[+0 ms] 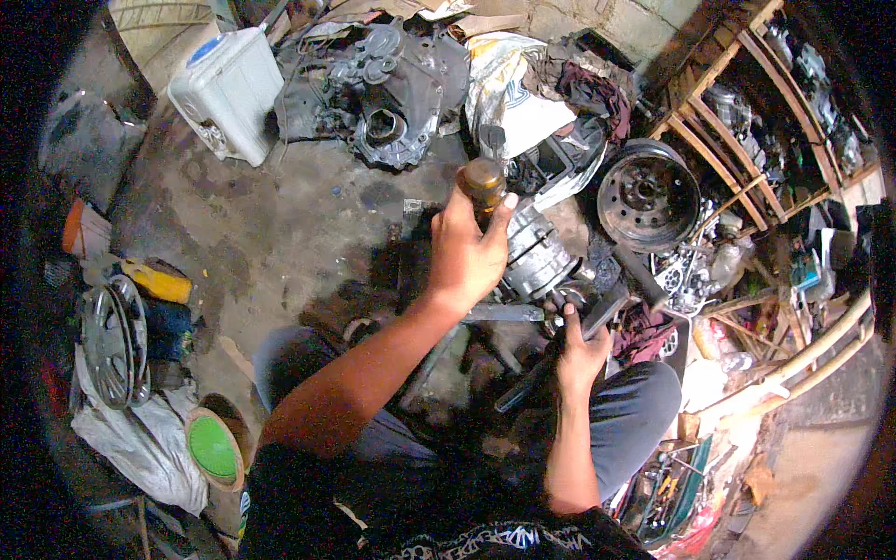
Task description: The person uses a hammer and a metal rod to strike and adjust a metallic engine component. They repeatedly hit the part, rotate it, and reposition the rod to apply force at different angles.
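Observation:
My left hand (467, 252) is raised at the centre, closed around a brown, round-ended cylindrical piece (483, 179); its lower part is hidden in the fist. Lower and to the right, my right hand (582, 357) is closed around the handle of a hammer (642, 278). The hammer's dark handle slants down to the left, and its head lies beyond my fingers. Between and beyond the hands sits a silver, ribbed metal housing (537, 254), partly covered by my left hand. A metal bar (504, 314) lies in front of it.
A large gearbox casing (383, 103) and a white plastic container (229, 93) stand at the back. To the right are a steel wheel rim (649, 196), a wooden rack (737, 140) and a tool tray (665, 490). Wheel covers (110, 341) lean at the left.

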Available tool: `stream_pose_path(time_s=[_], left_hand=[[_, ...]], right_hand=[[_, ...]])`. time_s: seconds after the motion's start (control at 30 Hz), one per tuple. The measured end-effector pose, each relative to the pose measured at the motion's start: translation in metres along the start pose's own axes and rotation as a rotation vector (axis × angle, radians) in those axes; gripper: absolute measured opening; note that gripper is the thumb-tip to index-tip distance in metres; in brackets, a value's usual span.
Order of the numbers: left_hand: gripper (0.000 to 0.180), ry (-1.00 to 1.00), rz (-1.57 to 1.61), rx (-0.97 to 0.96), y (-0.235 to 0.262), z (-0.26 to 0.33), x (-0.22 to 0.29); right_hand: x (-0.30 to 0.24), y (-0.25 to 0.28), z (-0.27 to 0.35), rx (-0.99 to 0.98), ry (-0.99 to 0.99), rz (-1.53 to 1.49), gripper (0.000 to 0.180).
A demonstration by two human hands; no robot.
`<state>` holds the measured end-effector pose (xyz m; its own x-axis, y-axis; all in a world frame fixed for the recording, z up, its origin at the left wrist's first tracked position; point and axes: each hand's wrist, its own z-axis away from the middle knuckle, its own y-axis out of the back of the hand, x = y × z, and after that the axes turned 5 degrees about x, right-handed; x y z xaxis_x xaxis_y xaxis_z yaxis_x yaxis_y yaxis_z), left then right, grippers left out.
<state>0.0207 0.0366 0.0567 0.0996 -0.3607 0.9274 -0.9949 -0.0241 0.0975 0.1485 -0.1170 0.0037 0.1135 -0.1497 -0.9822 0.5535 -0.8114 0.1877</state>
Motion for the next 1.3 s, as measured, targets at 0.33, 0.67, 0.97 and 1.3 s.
stream_pose_path(time_s=[0.33,0.67,0.97,1.3], left_hand=[[0.024,0.149,0.199,-0.064,0.004,-0.005,-0.010],[0.018,0.177,0.301,-0.146,0.014,-0.009,-0.002],[0.033,0.350,-0.052,-0.164,0.036,-0.020,-0.026],[0.053,-0.030,-0.756,-0.472,0.075,0.005,-0.050]], right_hand=[[-0.020,-0.007,-0.019,-0.049,-0.165,0.170,0.025],[0.015,-0.008,-0.012,-0.051,-0.139,-0.041,0.031],[0.008,-0.015,-0.007,-0.106,-0.379,-0.343,0.029],[0.000,-0.019,-0.004,-0.014,-0.281,-0.376,0.027]])
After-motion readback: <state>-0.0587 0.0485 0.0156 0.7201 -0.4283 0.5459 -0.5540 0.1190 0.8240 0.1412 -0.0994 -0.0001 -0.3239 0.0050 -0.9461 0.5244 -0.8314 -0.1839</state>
